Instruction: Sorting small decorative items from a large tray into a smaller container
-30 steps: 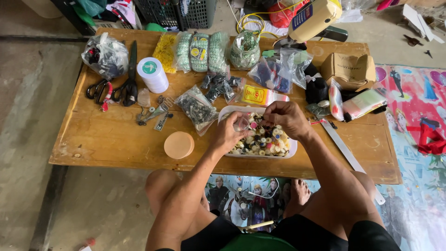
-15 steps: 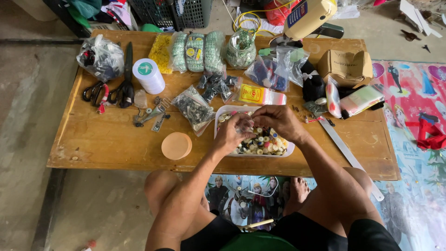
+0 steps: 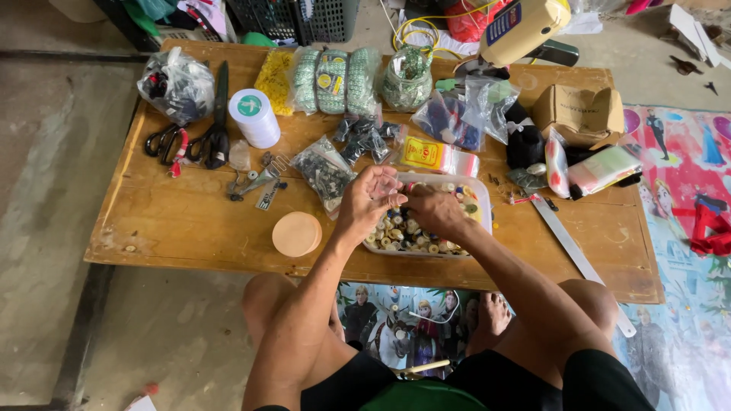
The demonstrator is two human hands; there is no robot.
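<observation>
A white rectangular tray (image 3: pixel 483 199) full of small round pieces sits on the low wooden table (image 3: pixel 183 228), near its front edge. My left hand (image 3: pixel 364 202) hovers over the tray's left end, palm turned up, fingers curled around a small clear plastic bag (image 3: pixel 389 183). My right hand (image 3: pixel 431 211) lies palm down on the pieces in the tray. Its fingertips meet those of the left hand. Whether the right fingers pinch a piece is hidden.
Black scissors (image 3: pixel 218 129), a white thread spool (image 3: pixel 254 117) and a round tan lid (image 3: pixel 297 234) lie left of the tray. Bags of small parts (image 3: pixel 324 169) crowd the back. A cardboard box (image 3: pixel 582 114) and a metal ruler (image 3: pixel 576 253) are on the right.
Both hands have come down from above the tray. The right hand now rests on the pieces, further left than before.
</observation>
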